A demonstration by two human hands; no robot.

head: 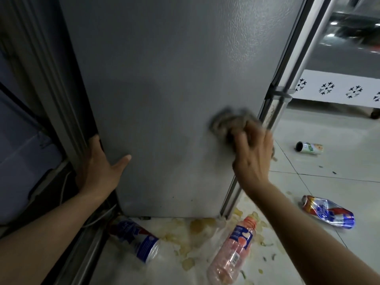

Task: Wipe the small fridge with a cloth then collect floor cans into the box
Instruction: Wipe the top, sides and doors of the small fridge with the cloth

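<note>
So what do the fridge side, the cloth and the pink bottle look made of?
Fridge: painted metal, probably; grey, pebbled, faint sheen. Cloth: soft woven fabric, bunched and blurred, under the right hand. Bottle: clear plastic; you see through it.

The cloth (228,122) is a motion-blurred smear, partly hidden under the right hand (251,159). Left hand (98,171) fingers vanish behind the fridge (164,79) edge, whose top is cropped off.

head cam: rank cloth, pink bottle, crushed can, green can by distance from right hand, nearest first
From the right hand:
1. cloth, held in it against the fridge side.
2. green can on the floor to the right, and crushed can, lower right: too close to call.
3. pink bottle, on the floor below.
</note>
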